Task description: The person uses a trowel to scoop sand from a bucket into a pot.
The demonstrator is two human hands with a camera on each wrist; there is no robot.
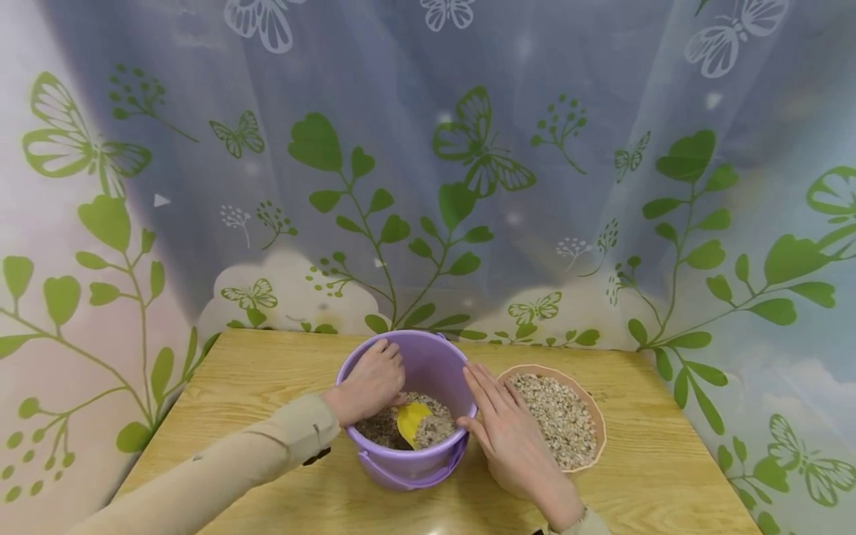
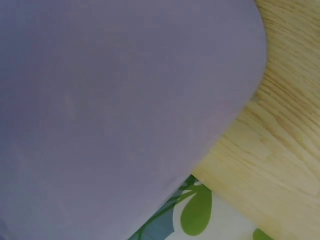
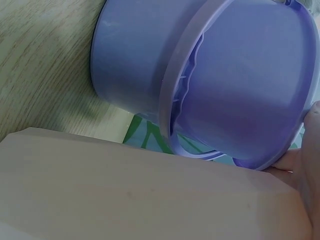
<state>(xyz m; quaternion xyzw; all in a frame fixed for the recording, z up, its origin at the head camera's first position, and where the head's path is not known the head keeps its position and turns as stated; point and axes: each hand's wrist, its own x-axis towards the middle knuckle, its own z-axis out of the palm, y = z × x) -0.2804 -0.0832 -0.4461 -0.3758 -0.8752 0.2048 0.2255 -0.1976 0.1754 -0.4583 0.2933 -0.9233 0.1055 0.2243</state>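
A purple bucket (image 1: 414,469) stands on the table, with grainy brown-grey gravel (image 1: 438,427) inside it. My left hand (image 1: 374,379) reaches over the bucket's left rim with curled fingers and grips a yellow shovel (image 1: 412,423). The shovel's blade lies among the gravel; its handle is hidden by the hand. With its fingers extended, my right hand (image 1: 504,435) rests against the bucket's right rim. In the right wrist view the thumb touches the rim of the bucket (image 3: 245,75). The left wrist view holds mostly the bucket's blurred purple wall (image 2: 125,110).
A peach-coloured round bowl (image 1: 600,423) full of pale gravel stands right of the bucket, partly behind the right hand. The bucket's handle (image 1: 394,479) hangs down at its front. Behind the wooden table (image 1: 267,364) hangs a curtain (image 1: 401,245) with green leaves and butterflies.
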